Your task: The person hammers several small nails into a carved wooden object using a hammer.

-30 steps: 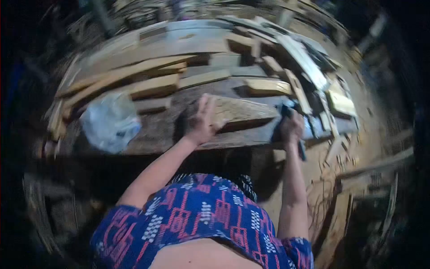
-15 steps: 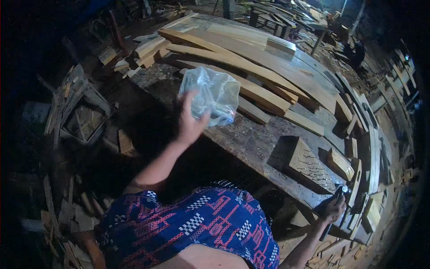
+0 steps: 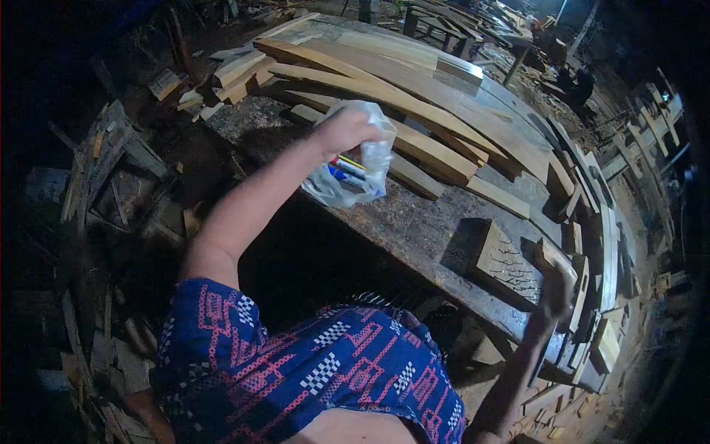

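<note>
My left hand (image 3: pixel 349 133) is closed on the top of a clear plastic bag (image 3: pixel 377 159) over the workbench. Inside it shows a small bundle with red, yellow and blue markings (image 3: pixel 347 169). My right hand (image 3: pixel 558 292) is smeared by motion at the right of the bench, close to a small wood block (image 3: pixel 556 259); I cannot tell what its fingers hold. Just left of that hand lies a larger wooden block (image 3: pixel 506 265) with many nails or thin dark marks on its face.
Long planks and curved wood pieces (image 3: pixel 414 96) lie across the workbench (image 3: pixel 414 229). More wood strips line its right end. A frame of scrap wood (image 3: pixel 126 170) stands at left. Offcuts cover the ground, and a stack of boards (image 3: pixel 451 29) sits at the back.
My left hand has moved up and right onto the bag's top, and the bag is bunched with its contents showing. My right hand has risen from the bench edge, where it held a dark-handled tool.
</note>
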{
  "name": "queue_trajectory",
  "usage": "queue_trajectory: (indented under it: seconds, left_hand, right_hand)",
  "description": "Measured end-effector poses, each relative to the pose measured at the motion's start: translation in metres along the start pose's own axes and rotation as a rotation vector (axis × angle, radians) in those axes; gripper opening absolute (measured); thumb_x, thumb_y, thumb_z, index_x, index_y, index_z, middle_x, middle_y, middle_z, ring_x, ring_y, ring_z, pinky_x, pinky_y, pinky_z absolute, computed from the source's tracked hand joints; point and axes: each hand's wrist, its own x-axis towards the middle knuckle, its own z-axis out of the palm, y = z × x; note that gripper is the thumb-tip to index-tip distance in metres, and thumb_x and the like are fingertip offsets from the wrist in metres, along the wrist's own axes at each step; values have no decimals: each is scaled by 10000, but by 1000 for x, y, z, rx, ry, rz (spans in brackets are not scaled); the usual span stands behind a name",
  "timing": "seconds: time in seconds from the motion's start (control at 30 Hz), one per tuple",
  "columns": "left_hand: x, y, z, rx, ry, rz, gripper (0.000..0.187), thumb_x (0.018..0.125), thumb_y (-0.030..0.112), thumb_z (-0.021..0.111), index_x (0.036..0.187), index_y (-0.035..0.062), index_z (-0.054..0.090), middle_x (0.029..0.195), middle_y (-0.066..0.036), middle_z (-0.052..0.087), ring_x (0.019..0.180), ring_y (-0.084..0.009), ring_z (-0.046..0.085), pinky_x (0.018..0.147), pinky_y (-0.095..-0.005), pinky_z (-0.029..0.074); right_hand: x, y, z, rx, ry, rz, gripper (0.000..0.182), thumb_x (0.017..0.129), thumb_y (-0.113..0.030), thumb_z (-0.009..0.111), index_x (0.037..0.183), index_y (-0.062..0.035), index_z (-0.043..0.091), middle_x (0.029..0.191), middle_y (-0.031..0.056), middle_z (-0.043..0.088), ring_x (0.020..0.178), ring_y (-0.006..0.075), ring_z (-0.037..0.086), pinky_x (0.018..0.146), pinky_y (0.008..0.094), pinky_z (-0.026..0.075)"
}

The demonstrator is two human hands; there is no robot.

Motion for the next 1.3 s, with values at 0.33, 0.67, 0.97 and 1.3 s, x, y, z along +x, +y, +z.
queue_trajectory:
  seconds: [0.33, 0.67, 0.97, 1.3]
  left_hand:
    - [26, 78, 78, -257, -525, 83, 209, 866, 217, 617, 922, 23, 668, 826, -43, 659, 751, -112, 613, 640, -258, 490]
    - [-88, 21, 60, 390, 327, 523, 699, 728, 343, 741, 1278, 39, 435, 1175, -154, 502, 1029, -248, 522, 888, -382, 418]
    - [-87, -44, 131, -631, 106, 239, 864, 773, 235, 728, 1394, 16, 169, 1317, -198, 388, 1216, -297, 433, 996, -416, 387]
    - [-32, -29, 119, -885, 440, -60, 460, 687, -14, 553, 1139, 56, 501, 991, -52, 571, 865, -160, 571, 770, -297, 479]
  right_hand:
    - [17, -52, 181, 58, -488, 24, 515, 743, -107, 731, 1221, -60, 545, 1296, 196, 415, 1202, 319, 453, 995, 373, 375]
    - [10, -19, 119, -404, -345, 12, 602, 765, -127, 691, 1305, -50, 436, 1017, 170, 519, 825, 312, 552, 726, 372, 465]
    - [13, -89, 158, 638, -579, 664, 754, 856, -114, 629, 1455, -75, 173, 959, 170, 646, 781, 201, 621, 729, 333, 495]
    - [42, 18, 216, -136, -509, 137, 693, 851, -179, 598, 1421, -30, 233, 1382, 307, 307, 1268, 420, 350, 1070, 417, 267]
